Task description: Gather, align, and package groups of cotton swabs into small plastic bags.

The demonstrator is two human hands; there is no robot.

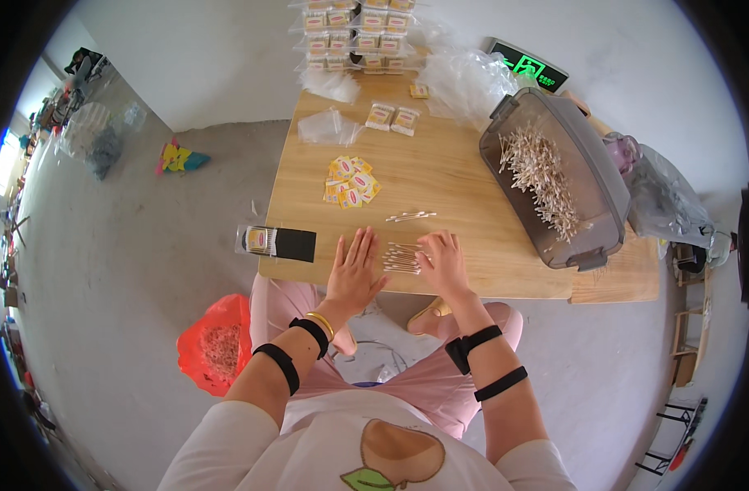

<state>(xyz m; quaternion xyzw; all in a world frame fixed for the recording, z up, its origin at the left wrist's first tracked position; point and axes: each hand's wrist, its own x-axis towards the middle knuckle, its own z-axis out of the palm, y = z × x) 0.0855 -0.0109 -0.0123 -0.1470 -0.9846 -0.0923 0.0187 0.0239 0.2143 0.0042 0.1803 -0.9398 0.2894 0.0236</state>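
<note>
While the left hand (354, 274) lies spread flat, the right hand (442, 263) curls fingers onto the cotton swabs (401, 258).

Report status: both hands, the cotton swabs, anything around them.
Left hand flat, open on table. Right hand on small cotton swab pile, grip unclear. Loose swabs just beyond; grey bin of swabs to the right.

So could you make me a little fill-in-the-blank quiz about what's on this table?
1. Both hands rest beside a small pile of cotton ____ at the table's near edge.
2. The grey bin on the person's right holds many more of these, and it has no ____ on.
3. The small yellow packets lie in a loose ____ mid-table.

Missing words: swabs; lid; heap
</note>
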